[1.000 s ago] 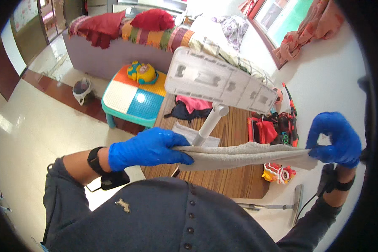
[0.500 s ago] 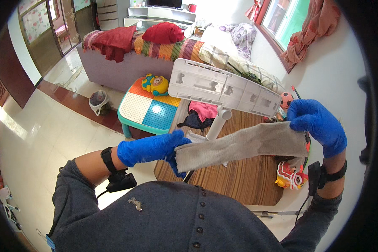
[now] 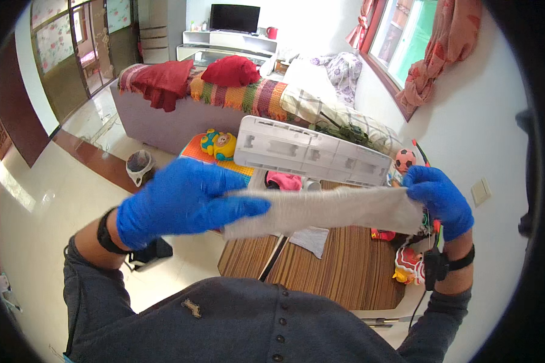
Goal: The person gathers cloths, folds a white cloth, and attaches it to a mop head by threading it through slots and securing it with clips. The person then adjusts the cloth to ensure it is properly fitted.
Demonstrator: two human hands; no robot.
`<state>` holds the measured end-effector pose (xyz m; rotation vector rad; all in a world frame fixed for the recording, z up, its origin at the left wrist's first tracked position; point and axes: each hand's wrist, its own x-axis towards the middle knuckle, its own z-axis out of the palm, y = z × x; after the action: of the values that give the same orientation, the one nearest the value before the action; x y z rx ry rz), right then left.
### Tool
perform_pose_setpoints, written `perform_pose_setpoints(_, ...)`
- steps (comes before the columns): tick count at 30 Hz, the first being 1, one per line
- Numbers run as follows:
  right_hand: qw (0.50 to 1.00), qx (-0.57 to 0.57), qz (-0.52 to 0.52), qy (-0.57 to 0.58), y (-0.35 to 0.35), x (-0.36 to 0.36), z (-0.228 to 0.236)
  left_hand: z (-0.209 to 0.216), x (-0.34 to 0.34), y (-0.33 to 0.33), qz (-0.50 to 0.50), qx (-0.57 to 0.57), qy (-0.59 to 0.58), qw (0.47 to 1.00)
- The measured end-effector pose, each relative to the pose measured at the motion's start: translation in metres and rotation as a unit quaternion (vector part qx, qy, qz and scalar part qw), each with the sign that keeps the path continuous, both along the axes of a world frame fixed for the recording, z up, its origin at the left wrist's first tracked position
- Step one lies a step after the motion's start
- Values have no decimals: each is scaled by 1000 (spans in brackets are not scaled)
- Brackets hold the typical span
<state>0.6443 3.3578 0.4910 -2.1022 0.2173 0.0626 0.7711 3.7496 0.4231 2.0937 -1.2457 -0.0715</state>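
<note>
Striped brown tabletop point(image 3: 345, 272) lies beneath a pale cloth point(image 3: 339, 209) held stretched near a white panel point(image 3: 312, 151); the right hand point(image 3: 441, 202) pinches its right end, the left hand point(image 3: 175, 202), blurred, has fingers parted at the other, grip impossible to tell; whether the panel bears lettering cannot be told

A black television point(image 3: 235, 18) stands beyond the purplish sofa point(image 3: 148, 124), whose back bears a striped blanket point(image 3: 248, 98) and red cloths point(image 3: 231, 71).

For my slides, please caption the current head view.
Blue-gloved right hand grips a pale cloth, left hand at its other end, over a brown table near a slotted white panel.
</note>
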Motion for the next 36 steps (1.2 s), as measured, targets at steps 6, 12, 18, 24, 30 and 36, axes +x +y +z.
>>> perform_pose_setpoints(6,995,-17,-55,-77,2,33,-35,20,48,-35,132,77,-371,916)
perform_pose_setpoints(12,766,-450,-101,-448,10,58,-72,14,61,-50,162,-21,-459,874)
perform_pose_setpoints(18,952,-128,-77,-268,-11,76,-81,9,82,-61,171,-89,-249,949)
perform_pose_setpoints(24,968,-120,-31,-216,-26,85,-79,4,100,-57,59,-81,-113,989)
perform_pose_setpoints(30,954,-16,-59,-293,-9,72,-68,-1,93,-57,52,-185,-229,954)
perform_pose_setpoints(36,927,-214,38,-306,3,67,-62,6,84,-59,117,-43,-140,982)
